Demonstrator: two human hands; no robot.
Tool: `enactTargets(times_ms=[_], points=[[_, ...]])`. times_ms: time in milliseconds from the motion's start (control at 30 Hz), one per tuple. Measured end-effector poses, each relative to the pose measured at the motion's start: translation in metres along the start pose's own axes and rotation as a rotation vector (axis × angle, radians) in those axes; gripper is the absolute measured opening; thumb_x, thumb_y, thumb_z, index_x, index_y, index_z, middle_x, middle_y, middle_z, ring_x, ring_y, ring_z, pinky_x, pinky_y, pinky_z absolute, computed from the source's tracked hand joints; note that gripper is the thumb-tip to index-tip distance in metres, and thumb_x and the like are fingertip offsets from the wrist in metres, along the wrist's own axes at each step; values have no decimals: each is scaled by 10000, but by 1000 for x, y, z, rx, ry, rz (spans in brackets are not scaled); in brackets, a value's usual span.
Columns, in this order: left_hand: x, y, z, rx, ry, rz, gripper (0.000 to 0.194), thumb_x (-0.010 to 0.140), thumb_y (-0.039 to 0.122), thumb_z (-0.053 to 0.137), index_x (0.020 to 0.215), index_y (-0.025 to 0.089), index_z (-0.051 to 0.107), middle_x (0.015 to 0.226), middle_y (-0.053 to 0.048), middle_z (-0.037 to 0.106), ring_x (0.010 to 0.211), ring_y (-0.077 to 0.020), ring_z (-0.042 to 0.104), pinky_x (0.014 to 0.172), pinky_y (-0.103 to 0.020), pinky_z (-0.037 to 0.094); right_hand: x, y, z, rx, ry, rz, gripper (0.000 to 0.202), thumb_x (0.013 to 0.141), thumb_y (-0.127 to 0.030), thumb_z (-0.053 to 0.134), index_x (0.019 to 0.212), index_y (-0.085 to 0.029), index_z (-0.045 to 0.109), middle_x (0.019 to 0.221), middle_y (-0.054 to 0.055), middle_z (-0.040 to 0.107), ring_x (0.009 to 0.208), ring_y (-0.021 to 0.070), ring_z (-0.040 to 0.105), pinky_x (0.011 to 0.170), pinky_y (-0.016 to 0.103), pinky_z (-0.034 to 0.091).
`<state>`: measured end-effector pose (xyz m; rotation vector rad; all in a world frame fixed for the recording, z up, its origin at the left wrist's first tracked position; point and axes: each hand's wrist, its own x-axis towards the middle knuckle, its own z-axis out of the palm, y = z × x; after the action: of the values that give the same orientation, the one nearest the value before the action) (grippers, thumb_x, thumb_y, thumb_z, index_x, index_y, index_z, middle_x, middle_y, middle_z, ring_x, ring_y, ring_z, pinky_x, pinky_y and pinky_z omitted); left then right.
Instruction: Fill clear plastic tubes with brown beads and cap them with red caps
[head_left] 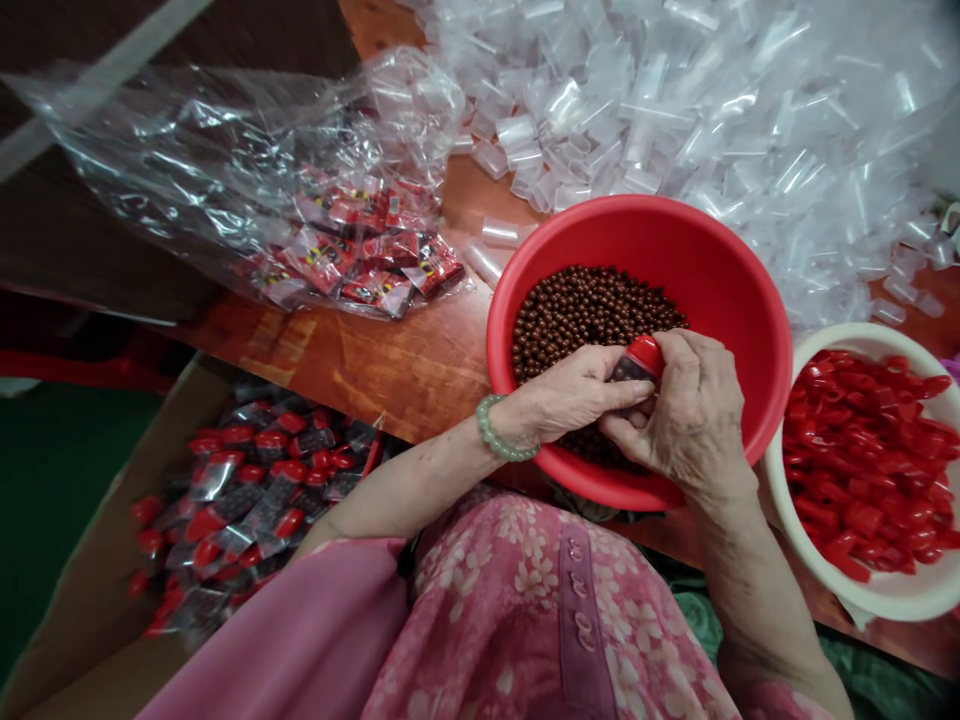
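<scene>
Over a red plastic bowl (731, 260) my two hands meet on one small clear container (627, 371) with dark contents and a red cap (645, 351). My left hand (570, 395), with a green bead bracelet at the wrist, grips the container between thumb and fingers. Closed around the capped end is my right hand (694, 410), its fingers against the red cap. Small round brown balls (585, 310) lie in the bowl below. The right hand covers part of the container.
A white bowl (795, 550) of red caps (870, 460) stands at the right. Clear plastic tubes (637, 110) are heaped at the back. A clear bag (202, 170) with red packets (375, 250) lies left. Below it, a cardboard box (97, 570) holds many capped containers (240, 490).
</scene>
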<state>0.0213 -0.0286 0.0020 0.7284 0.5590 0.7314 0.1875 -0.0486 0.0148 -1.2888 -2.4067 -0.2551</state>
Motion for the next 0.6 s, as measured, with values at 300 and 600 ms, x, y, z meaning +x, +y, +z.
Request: enactTargets(times_ms=[300, 600], points=[[-1, -2, 1, 21, -8, -18, 468, 682, 475, 896, 817, 123, 620, 750, 28, 576, 699, -86, 491, 696, -255, 417, -2, 8, 8, 4, 39, -111, 638, 886, -588, 599, 1325, -144, 470, 1071, 193, 656, 962, 338, 619, 823, 478, 527], [3, -1, -1, -83, 4, -19, 518, 634, 491, 932, 806, 117, 618, 747, 9, 641, 686, -96, 600, 697, -257, 495, 2, 2, 2, -14, -47, -69, 720, 940, -506, 573, 1487, -96, 345, 1157, 203, 659, 1016, 337, 641, 811, 459, 547]])
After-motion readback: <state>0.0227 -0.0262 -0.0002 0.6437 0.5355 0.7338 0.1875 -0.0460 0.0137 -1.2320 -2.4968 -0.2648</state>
